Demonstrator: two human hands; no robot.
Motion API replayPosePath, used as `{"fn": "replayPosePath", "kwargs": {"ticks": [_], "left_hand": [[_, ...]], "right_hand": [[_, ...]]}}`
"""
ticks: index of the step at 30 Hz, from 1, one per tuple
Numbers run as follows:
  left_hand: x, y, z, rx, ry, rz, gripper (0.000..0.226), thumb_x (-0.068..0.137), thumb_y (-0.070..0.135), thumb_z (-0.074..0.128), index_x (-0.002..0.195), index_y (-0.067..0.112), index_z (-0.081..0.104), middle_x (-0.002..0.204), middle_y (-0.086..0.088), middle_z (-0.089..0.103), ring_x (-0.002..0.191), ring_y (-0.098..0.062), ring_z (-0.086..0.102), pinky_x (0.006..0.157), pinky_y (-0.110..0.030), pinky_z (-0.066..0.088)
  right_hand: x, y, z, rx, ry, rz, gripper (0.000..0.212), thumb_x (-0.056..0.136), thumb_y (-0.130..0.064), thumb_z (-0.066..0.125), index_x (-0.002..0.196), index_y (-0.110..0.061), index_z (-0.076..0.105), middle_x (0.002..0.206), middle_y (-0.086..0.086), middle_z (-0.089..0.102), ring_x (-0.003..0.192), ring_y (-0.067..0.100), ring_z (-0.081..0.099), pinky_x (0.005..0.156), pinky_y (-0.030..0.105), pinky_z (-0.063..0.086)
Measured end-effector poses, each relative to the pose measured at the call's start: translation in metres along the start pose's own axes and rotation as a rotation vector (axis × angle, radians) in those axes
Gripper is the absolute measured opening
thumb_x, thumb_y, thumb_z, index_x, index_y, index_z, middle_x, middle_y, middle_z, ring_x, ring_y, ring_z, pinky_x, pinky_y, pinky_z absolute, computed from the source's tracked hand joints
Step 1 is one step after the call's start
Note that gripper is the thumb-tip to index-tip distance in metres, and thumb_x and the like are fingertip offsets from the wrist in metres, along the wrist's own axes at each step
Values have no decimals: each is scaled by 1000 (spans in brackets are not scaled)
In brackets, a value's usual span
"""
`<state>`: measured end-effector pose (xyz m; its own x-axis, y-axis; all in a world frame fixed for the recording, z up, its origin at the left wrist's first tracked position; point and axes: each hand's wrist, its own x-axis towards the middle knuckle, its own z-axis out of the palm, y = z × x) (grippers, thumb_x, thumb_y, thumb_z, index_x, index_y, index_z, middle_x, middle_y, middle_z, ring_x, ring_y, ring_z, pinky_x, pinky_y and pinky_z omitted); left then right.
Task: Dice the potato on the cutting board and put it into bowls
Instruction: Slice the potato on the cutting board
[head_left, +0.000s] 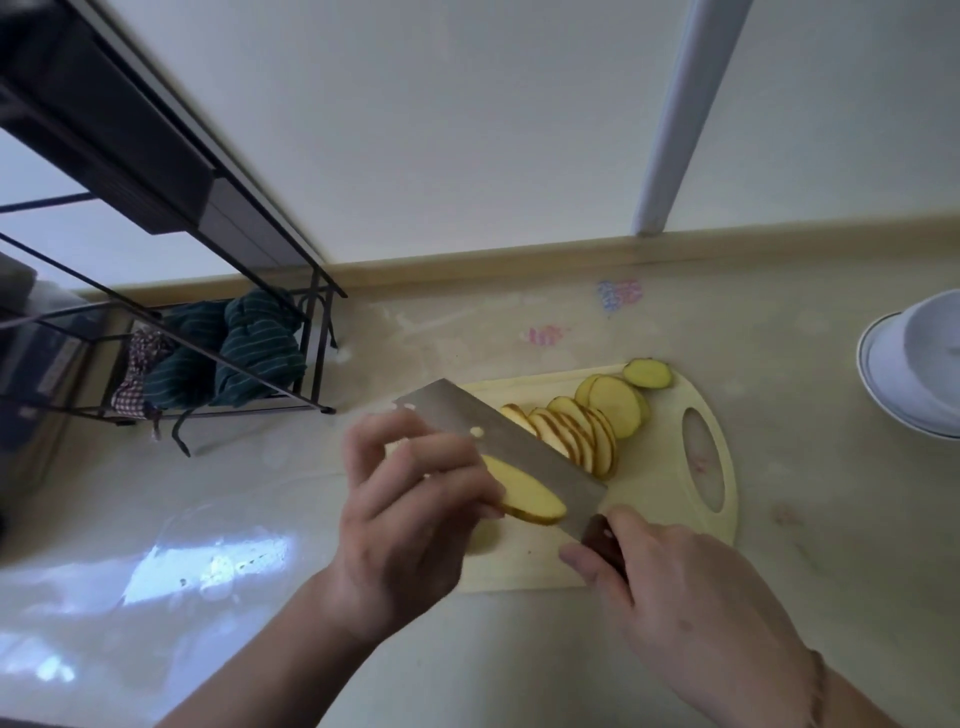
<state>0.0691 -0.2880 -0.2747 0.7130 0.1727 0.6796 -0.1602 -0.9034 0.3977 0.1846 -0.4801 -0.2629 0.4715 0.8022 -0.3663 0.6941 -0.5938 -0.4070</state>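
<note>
At the left of the frame a wire rack (171, 358) stands on the counter, well apart from the work. Just left of centre, the left hand (410, 525) curls its fingers over the remaining potato piece (524, 493), whose long axis runs lower right along the cleaver (498, 447). The blade's flat lies against that piece. Fanned slices (587, 426) rest behind the blade on the cutting board (670, 499). At lower right the right hand (691, 597) grips the cleaver's handle. The bowls (919, 364) sit at the right edge, with bare counter between; I judge the right hand nearer them.
</note>
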Motion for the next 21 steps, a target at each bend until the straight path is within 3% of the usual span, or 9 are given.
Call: {"fn": "replayPosePath", "kwargs": {"ticks": [2,4,7,10,12,16,19,21], "left_hand": [[12,-9,-4,-2,26,-11,10,101,24,57,94,19,62,98,5,60,97,-17,49,91,-29,38],[18,-29,-1,-37,-49,-61,12,100,27,61,93,18,65,97,7,61,95,-17,51,91,-30,38],[25,-65,15,-66,-410,-110,17,94,31,67,92,16,76,99,13,60,99,-20,51,90,-37,42],[31,-92,41,20,-776,-63,12,88,32,74,96,24,79,99,17,59,107,-21,50,92,-50,42],[36,-100,57,35,-893,-49,13,86,30,79,98,26,80,99,20,54,111,-21,48,96,-51,39],[39,-100,74,17,-884,-46,19,85,32,78,103,25,80,104,11,63,112,-23,51,92,-38,31],[25,-103,62,44,-738,-193,31,91,37,65,114,20,75,111,1,67,107,-24,56,92,-44,46],[4,-100,42,71,-499,-383,30,95,35,61,116,17,73,111,2,65,106,-19,56,90,-48,53]], "right_hand": [[-5,10,-6,38,77,64,55,76,-77,0,91,-36,35,67,-9,49,60,10,49,47,22,32],[-10,26,-10,108,202,140,59,78,-78,2,88,-34,39,61,-6,49,57,12,45,50,24,36],[-16,48,-15,217,311,234,63,76,-84,13,76,-29,45,51,-1,51,51,19,45,51,38,42],[-18,56,-26,272,374,288,62,72,-83,21,66,-26,48,43,0,48,46,17,46,45,34,36],[-18,58,-31,294,394,300,64,73,-82,22,65,-24,49,43,0,50,45,15,48,44,33,36],[-19,55,-31,326,394,271,66,73,-81,22,66,-22,52,62,-21,60,47,17,52,45,28,37],[-21,50,-23,403,354,241,66,73,-80,24,67,-21,53,58,-15,60,62,6,58,55,25,43],[-23,42,-16,351,302,228,64,72,-82,22,66,-24,49,51,-3,57,52,16,55,49,27,41]]}}
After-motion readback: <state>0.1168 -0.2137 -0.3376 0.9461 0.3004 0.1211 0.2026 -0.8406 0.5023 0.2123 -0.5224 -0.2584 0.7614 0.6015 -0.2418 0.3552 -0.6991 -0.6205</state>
